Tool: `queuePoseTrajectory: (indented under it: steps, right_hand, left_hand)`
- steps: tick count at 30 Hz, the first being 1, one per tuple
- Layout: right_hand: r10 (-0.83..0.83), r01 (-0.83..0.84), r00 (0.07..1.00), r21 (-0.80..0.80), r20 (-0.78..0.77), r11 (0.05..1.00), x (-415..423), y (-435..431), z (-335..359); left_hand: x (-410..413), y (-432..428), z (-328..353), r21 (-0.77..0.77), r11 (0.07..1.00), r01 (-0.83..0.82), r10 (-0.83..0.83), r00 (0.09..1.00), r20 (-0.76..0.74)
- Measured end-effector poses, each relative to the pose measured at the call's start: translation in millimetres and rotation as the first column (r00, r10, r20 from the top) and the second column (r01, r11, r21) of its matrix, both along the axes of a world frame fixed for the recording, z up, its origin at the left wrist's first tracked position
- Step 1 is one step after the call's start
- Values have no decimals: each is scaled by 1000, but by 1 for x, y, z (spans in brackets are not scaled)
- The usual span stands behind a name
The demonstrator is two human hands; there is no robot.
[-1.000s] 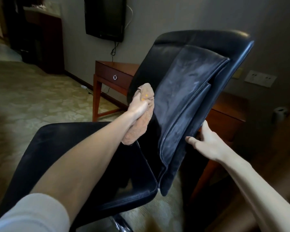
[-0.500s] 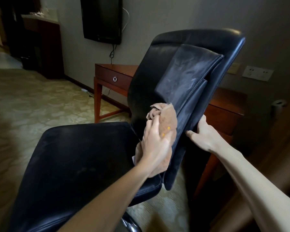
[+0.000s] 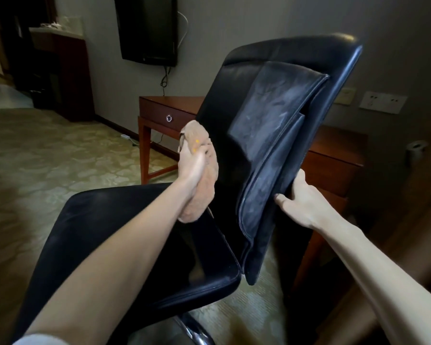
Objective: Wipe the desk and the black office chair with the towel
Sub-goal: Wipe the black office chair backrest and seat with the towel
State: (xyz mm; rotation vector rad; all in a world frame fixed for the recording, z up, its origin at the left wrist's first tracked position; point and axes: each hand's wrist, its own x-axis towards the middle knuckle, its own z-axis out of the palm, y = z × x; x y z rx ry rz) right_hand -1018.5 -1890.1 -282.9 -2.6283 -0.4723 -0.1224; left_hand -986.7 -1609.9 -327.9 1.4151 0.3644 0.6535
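Note:
The black office chair fills the middle of the view, its backrest tilted back and its seat low in front of me. My left hand grips a bunched tan towel and presses it against the left side of the backrest, just above the seat. My right hand clasps the lower right edge of the backrest, thumb in front. The reddish wooden desk stands behind the chair against the wall, mostly hidden by the backrest.
A black TV hangs on the wall at the upper left with a cable dropping below it. Wall sockets sit to the right of the chair. Patterned carpet spreads out to the left. A dark cabinet stands far left.
My left hand with the towel swept from the backrest's left edge down toward its lower middle, then back up to the left edge. My right hand kept its hold on the backrest.

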Motion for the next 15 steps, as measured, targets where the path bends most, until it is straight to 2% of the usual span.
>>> queuePoseTrajectory:
  steps: [2,6,9,13,15]
  right_hand:
    - [3,-3,1000,8,3,1000,1,-1,-1]
    - [13,-13,1000,20,-10,1000,4,-5,-3]
    - [32,-32,999,11,17,999,5,-4,-5]
    - [33,-35,999,35,38,999,7,-5,-9]
    - [34,-36,998,43,47,998,5,-3,-9]
  left_hand:
    - [9,-23,5,61,997,40,-37,998,-51]
    - [-38,-98,3,186,981,44,-22,992,-122]
    - [-69,-109,-6,131,990,46,-41,998,-43]
    - [-102,-101,-2,184,961,207,-215,976,27]
    - [-93,-80,22,131,977,169,-180,981,78]
